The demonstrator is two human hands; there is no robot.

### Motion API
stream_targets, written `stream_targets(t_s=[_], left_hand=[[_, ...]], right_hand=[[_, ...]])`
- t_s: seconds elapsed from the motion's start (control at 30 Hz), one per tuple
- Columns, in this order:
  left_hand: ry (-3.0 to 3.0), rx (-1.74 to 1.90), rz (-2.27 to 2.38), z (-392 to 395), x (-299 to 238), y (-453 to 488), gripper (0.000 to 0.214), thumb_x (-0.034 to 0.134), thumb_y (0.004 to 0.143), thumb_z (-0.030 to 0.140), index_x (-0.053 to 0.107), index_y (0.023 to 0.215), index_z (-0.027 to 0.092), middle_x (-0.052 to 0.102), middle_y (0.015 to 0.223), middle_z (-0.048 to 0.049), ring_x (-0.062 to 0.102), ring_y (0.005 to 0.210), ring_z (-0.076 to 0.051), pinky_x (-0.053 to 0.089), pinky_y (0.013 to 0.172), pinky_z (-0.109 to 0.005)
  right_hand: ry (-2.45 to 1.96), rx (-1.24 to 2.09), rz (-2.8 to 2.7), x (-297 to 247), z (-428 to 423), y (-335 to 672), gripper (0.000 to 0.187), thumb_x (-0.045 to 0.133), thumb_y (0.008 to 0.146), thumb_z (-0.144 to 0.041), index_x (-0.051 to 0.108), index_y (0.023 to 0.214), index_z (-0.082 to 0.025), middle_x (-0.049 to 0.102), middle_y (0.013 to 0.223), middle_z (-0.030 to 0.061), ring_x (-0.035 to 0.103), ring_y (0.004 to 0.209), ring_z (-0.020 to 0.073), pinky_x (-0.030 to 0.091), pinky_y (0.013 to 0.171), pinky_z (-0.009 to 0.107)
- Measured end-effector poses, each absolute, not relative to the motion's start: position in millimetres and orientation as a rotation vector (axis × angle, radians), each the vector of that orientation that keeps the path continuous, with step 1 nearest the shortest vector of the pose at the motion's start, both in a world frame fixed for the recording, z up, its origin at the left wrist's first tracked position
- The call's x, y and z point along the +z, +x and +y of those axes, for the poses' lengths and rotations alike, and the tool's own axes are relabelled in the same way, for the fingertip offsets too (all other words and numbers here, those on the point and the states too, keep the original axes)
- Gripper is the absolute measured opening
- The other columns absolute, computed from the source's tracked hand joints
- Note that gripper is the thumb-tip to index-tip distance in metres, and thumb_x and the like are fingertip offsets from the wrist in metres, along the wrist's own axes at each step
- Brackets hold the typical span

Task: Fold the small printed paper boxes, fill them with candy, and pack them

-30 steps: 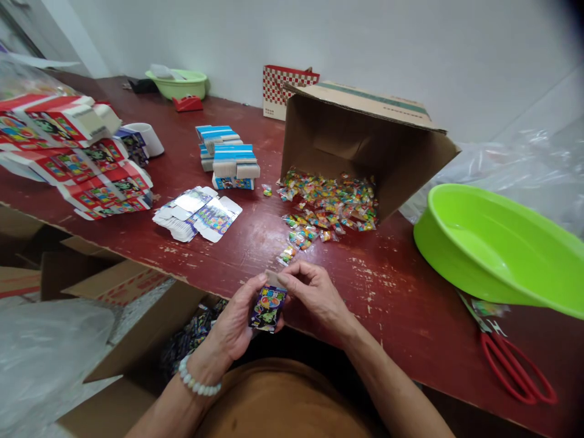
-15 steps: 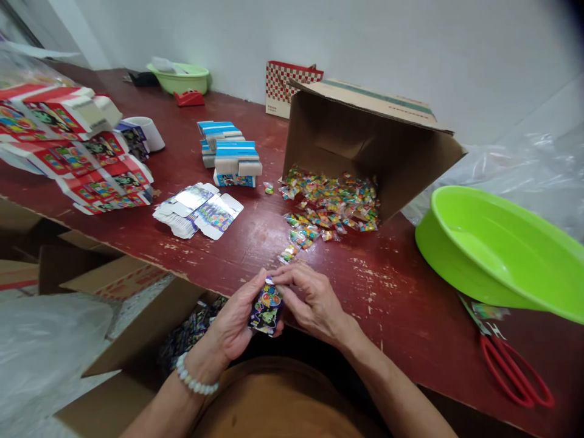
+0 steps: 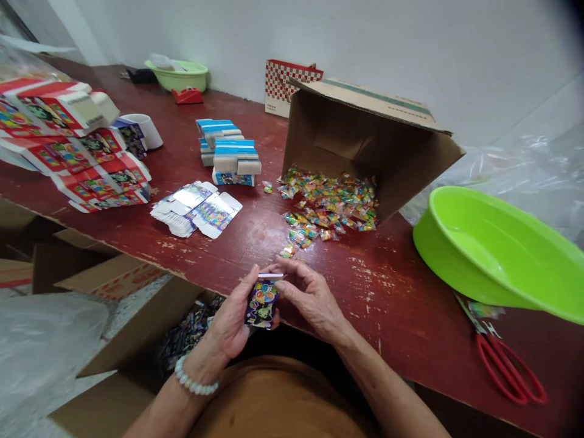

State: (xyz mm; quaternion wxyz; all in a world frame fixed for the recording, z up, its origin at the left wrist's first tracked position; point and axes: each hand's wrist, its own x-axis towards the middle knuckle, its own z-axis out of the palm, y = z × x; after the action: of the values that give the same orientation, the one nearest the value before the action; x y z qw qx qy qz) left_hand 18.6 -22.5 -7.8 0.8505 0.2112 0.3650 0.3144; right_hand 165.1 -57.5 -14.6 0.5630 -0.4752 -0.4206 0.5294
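Between the hands point(image 3: 230, 316), a carton point(image 3: 262, 302) is partly hidden.

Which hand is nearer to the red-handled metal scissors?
Right. The right hand, at the top end of the small dark printed cardboard box, is left of the scissors; the left hand, holding that box, is farther left.

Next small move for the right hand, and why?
Probably press the pale top flap down: it shows at the upper end of the purple-black carton, the right hand is at that end, and the left hand holds the carton.
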Motion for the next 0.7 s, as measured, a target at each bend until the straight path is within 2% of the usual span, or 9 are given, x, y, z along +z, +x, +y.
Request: stream_targets(t_s=[0.07, 0.1, 0.2, 0.27, 0.3, 0.37, 0.47, 0.6, 0.7], left_hand=[[0.432, 0.653, 0.739, -22, -7, 18, 0.041, 0.046, 0.097, 0.043, 0.06, 0.126, 0.016, 0.074, 0.087, -0.0098, 0.065, 0.049, -0.017, 0.056, 0.043, -0.03], [0.43, 0.65, 0.728, -23, -8, 18, 0.042, 0.045, 0.097, 0.044, 0.058, 0.127, 0.017, 0.074, 0.088, -0.0096, 0.066, 0.048, -0.017, 0.056, 0.043, -0.031], [0.414, 0.674, 0.729, -25, -11, 20, 0.042, 0.044, 0.097, 0.047, 0.058, 0.123, 0.017, 0.073, 0.078, -0.007, 0.066, 0.046, -0.019, 0.055, 0.042, -0.031], [0.399, 0.692, 0.743, -26, -13, 21, 0.041, 0.044, 0.097, 0.046, 0.061, 0.114, 0.013, 0.071, 0.071, -0.0064, 0.066, 0.047, -0.019, 0.055, 0.042, -0.031], [0.392, 0.693, 0.749, -26, -14, 22, 0.04, 0.045, 0.097, 0.045, 0.061, 0.111, 0.012, 0.071, 0.071, -0.0065, 0.066, 0.047, -0.019, 0.055, 0.042, -0.03], [0.388, 0.69, 0.749, -27, -14, 23, 0.037, 0.046, 0.097, 0.043, 0.062, 0.11, 0.012, 0.071, 0.073, -0.0068, 0.065, 0.047, -0.018, 0.056, 0.043, -0.029], [0.413, 0.695, 0.721, -27, -12, 22, 0.035, 0.048, 0.097, 0.039, 0.059, 0.121, 0.015, 0.072, 0.08, -0.0065, 0.065, 0.047, -0.017, 0.056, 0.043, -0.029], [0.439, 0.674, 0.753, -28, -13, 21, 0.041, 0.049, 0.097, 0.042, 0.055, 0.129, 0.017, 0.071, 0.076, -0.0055, 0.065, 0.046, -0.017, 0.054, 0.041, -0.028], [0.443, 0.639, 0.785, -29, -14, 21, 0.043, 0.047, 0.096, 0.046, 0.057, 0.128, 0.018, 0.068, 0.067, -0.0042, 0.065, 0.045, -0.019, 0.053, 0.04, -0.029]], right_hand=[[-1.126, 1.169, -0.894, -23, -58, 161, 0.05, 0.081, 0.07, -0.036, 0.059, 0.114, -0.026, 0.069, 0.1, 0.0029, 0.065, 0.08, 0.015, 0.054, 0.076, 0.03], [-1.145, 1.131, -0.874, -26, -58, 160, 0.049, 0.082, 0.069, -0.035, 0.058, 0.11, -0.025, 0.068, 0.096, 0.0024, 0.064, 0.076, 0.0142, 0.054, 0.072, 0.029], [-1.215, 1.091, -0.932, -31, -60, 157, 0.031, 0.076, 0.075, -0.04, 0.059, 0.093, -0.022, 0.067, 0.081, 0.0013, 0.062, 0.061, 0.0129, 0.052, 0.058, 0.026], [-1.276, 1.073, -1.019, -29, -61, 158, 0.024, 0.069, 0.082, -0.042, 0.062, 0.092, -0.021, 0.066, 0.073, 0.0004, 0.06, 0.052, 0.0126, 0.049, 0.051, 0.025], [-1.304, 1.033, -1.07, -27, -62, 159, 0.022, 0.067, 0.084, -0.041, 0.063, 0.092, -0.021, 0.067, 0.074, 0.0011, 0.061, 0.053, 0.013, 0.049, 0.051, 0.025], [-1.311, 0.921, -1.182, -25, -62, 160, 0.015, 0.067, 0.084, -0.034, 0.066, 0.087, -0.02, 0.071, 0.085, 0.0045, 0.068, 0.068, 0.0166, 0.053, 0.062, 0.028], [-1.242, 0.87, -1.232, -23, -58, 163, 0.007, 0.069, 0.081, -0.025, 0.066, 0.079, -0.019, 0.073, 0.095, 0.0071, 0.069, 0.091, 0.0201, 0.053, 0.082, 0.032], [-1.171, 1.026, -1.178, -24, -54, 168, 0.017, 0.069, 0.083, -0.025, 0.067, 0.099, -0.021, 0.073, 0.094, 0.0049, 0.068, 0.085, 0.0176, 0.053, 0.079, 0.032], [-1.149, 0.917, -1.386, -22, -56, 172, 0.008, 0.066, 0.087, -0.026, 0.072, 0.09, -0.022, 0.072, 0.094, 0.0052, 0.066, 0.089, 0.0178, 0.051, 0.084, 0.033]])
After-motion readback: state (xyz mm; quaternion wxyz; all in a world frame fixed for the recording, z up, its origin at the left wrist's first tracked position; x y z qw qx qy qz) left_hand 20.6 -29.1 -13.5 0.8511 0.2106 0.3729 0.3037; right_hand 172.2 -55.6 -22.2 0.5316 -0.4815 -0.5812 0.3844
